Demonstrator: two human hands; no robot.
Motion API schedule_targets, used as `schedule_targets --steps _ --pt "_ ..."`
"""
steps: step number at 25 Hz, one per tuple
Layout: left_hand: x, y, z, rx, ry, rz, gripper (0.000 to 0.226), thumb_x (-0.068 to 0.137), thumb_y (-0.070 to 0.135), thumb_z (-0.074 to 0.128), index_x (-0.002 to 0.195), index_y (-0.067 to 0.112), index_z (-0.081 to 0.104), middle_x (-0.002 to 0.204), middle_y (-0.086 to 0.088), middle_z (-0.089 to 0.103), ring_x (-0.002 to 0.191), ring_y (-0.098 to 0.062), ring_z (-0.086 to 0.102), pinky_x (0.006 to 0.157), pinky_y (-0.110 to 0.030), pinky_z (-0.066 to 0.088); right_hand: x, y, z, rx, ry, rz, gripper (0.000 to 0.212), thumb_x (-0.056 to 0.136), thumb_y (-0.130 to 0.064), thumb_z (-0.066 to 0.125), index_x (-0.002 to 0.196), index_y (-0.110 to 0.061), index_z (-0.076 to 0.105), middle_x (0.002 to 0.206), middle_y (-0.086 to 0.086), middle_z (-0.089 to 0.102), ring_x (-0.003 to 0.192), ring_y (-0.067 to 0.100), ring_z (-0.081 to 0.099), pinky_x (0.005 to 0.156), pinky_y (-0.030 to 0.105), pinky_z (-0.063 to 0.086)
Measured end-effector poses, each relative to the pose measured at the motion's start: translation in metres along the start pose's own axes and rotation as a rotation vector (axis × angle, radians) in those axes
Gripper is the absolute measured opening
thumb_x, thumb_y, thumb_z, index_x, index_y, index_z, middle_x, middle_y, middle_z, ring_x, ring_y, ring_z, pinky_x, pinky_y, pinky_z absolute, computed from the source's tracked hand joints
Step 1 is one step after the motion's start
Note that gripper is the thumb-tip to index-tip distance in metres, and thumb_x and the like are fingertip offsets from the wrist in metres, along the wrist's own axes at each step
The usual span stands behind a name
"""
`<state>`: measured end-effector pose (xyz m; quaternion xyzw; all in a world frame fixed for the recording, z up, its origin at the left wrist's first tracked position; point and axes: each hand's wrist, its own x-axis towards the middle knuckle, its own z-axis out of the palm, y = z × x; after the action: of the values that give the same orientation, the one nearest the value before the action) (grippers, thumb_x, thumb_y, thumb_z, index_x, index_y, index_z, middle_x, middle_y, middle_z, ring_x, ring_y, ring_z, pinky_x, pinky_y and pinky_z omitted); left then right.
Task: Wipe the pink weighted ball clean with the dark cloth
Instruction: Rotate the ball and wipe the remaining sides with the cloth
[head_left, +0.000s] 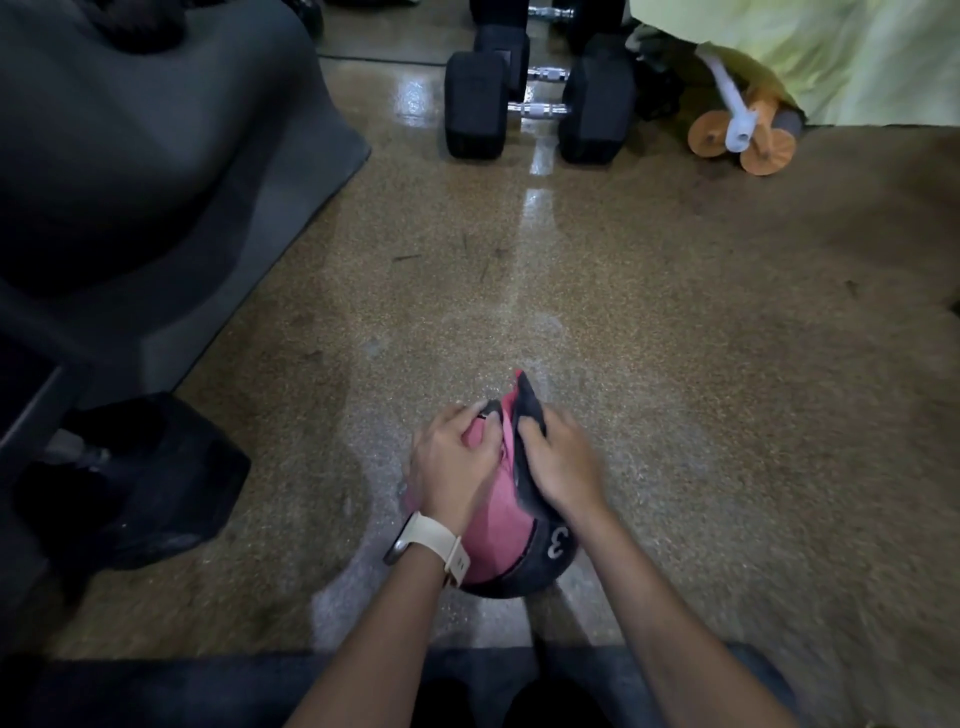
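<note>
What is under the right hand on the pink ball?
Under the right hand lies the dark cloth, pressed onto the pink ball. The ball's surface beneath cloth and hand is covered, so its state cannot be seen.

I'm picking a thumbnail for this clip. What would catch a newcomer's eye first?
The pink weighted ball at bottom centre, marked 3, gripped by the left hand while the right hand presses the dark cloth on it. Beyond, black dumbbells stand on the glossy floor, orange wheels at upper right.

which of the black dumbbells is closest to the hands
The black dumbbell at lower left, beside the left hand; the other dumbbells stand far ahead.
</note>
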<state>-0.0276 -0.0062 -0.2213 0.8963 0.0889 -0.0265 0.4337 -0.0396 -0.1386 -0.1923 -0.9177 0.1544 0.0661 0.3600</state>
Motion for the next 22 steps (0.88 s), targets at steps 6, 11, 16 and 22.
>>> schedule_targets --steps 6,11,16,22 --pt "0.004 0.006 0.004 -0.01 0.025 -0.004 0.063 0.079 0.07 0.035 0.118 0.04 0.072 0.126 0.013 0.07 0.12 -0.021 0.063 0.102 -0.047 0.05 -0.079 0.0 0.025 -0.178 0.246 -0.197 0.056 0.094 -0.045 0.026 0.143 -0.025 0.043 0.151 0.001 0.04 0.141 0.029 0.029 0.115 0.048 0.019" --pt "0.0 0.004 0.006 0.022 0.022 0.001 0.06 0.08 0.068 0.037 0.121 0.042 0.071 0.132 0.013 0.068 0.125 -0.019 0.06 0.104 -0.048 0.049 0.019 -0.009 -0.006 0.005 -0.061 0.035 0.038 0.093 -0.039 0.031 0.099 -0.017 0.062 0.108 0.006 0.064 0.106 0.03 0.059 0.091 0.046 0.047" --pt "0.004 0.002 0.004 -0.049 0.027 -0.013 0.063 0.078 0.074 0.037 0.117 0.041 0.073 0.129 0.015 0.069 0.125 -0.017 0.061 0.106 -0.047 0.048 -0.078 -0.004 0.029 -0.167 0.223 -0.19 0.055 0.093 -0.042 0.027 0.144 -0.025 0.04 0.152 -0.007 0.037 0.143 0.021 0.026 0.115 0.048 0.016" --pt "0.001 0.004 0.0 -0.06 0.034 -0.051 0.061 0.077 0.068 0.035 0.12 0.043 0.071 0.126 0.017 0.069 0.119 -0.019 0.063 0.101 -0.047 0.051 0.002 -0.019 0.005 -0.123 -0.02 -0.123 0.053 0.09 -0.045 0.022 0.124 -0.023 0.054 0.132 -0.002 0.056 0.129 0.024 0.046 0.103 0.053 0.037"
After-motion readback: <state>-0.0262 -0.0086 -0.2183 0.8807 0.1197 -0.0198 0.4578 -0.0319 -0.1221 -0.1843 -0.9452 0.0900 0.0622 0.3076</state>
